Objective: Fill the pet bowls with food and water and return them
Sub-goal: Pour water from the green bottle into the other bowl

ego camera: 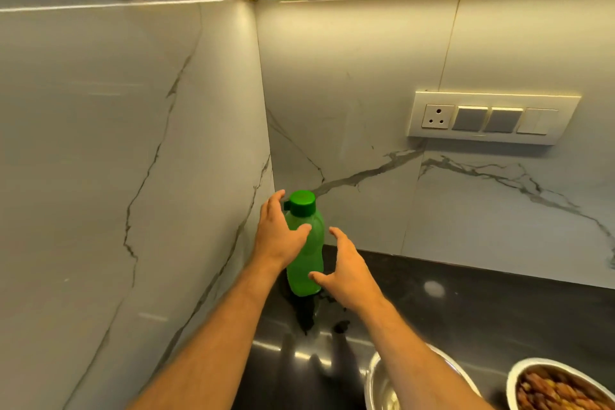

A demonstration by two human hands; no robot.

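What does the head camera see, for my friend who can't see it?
Two open hands, left hand and right hand, reach around a green bottle standing capped in a dark counter corner. Nearby sit a food-filled bowl and a steel bowl.

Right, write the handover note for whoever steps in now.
Left hand: open, against the green bottle, not gripping.
Right hand: open, beside the bottle's lower part.
Bottle: upright in the counter corner, cap on.
Steel bowl: bottom edge, under the right forearm; looks unfilled.
Food bowl: bottom right, already holds food.
Left: uncap, pour water, return both bowls.
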